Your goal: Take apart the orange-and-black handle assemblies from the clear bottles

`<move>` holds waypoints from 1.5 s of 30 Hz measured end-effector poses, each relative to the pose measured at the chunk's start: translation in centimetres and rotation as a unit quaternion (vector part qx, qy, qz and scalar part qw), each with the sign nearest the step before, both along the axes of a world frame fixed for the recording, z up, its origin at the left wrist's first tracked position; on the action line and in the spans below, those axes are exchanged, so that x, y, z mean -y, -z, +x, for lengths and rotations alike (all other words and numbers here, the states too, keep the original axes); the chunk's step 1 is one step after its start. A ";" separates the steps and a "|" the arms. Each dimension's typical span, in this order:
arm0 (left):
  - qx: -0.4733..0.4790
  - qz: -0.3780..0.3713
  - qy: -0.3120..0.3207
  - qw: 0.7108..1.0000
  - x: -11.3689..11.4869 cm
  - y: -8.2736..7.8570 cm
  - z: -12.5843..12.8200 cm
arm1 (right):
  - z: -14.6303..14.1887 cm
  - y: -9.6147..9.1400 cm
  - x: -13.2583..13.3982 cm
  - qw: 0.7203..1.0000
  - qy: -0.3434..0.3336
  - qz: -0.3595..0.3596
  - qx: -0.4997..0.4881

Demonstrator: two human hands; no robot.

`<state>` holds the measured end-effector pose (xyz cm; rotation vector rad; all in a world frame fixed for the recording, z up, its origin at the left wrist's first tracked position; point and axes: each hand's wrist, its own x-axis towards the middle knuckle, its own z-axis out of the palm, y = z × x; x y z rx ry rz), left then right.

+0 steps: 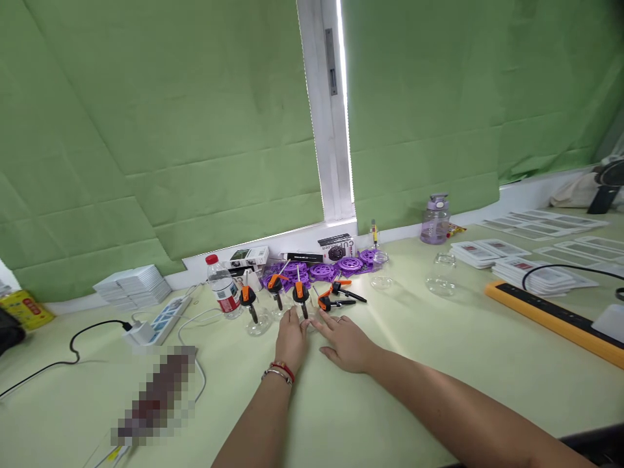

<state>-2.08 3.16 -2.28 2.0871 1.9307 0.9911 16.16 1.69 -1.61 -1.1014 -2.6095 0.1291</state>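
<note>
The right hand (347, 342) faces green sheeting (195, 117) across a pale-green table (351, 422).

I can't identify the pixelated object (158, 393) or read fine print on the red-capped bottle (225, 289); left hand (291, 341) and right hand (348, 344) partly hide the clear vessel (312, 327), frame edge crops the orange bar (550, 320).

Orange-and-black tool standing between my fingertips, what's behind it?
Behind the tool, purple wheel-like parts show, with a slim dark box beyond. The tool covers a strip of that background, so whatever lies there can't be seen.
</note>
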 end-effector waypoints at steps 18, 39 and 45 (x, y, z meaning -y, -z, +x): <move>-0.102 -0.014 -0.007 0.995 0.7 -0.8 1.0 | -1.9 0.2 -1.6 0.995 0.077 0.050 0.023; -0.026 -0.093 0.100 0.990 -0.5 0.2 -0.3 | -4.3 -0.1 -3.6 0.987 0.152 0.019 0.052; -0.030 -0.065 0.109 0.991 -0.6 0.7 -0.7 | -2.7 -1.1 -3.3 0.988 0.149 0.030 0.001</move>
